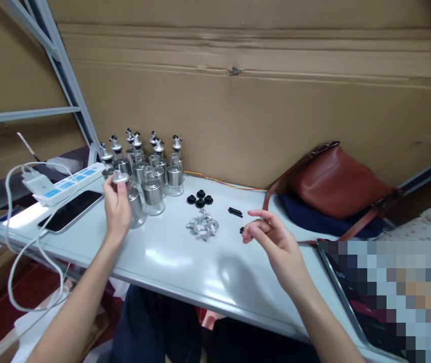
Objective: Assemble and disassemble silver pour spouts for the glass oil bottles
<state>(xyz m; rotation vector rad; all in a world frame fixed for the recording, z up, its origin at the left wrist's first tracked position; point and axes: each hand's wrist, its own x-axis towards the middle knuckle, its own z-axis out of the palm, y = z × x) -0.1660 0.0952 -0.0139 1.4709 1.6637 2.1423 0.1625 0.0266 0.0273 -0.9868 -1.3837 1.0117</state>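
My left hand (117, 209) is closed around a silver pourer top (120, 176), in front of the glass bottles. Whether that top sits on the steel-banded bottle (135, 207) just beside it, I cannot tell. My right hand (271, 239) hovers over the table's right part, index finger loosely stretched and the other fingers bent, with nothing visible in it. By its fingertips is a small black piece (241, 230), partly hidden. Thin black parts (235, 212) lie just beyond. Several black stoppers (200, 200) and a heap of silver pourer pieces (202, 225) lie mid-table.
More bottles, several topped with pourers (176, 142), stand at the back left. A power strip (69, 184), white cable (9, 201) and phone (71, 212) occupy the left end. At right are a brown bag (344, 184) on dark blue cloth (302, 217) and a tablet-like device (355, 297).
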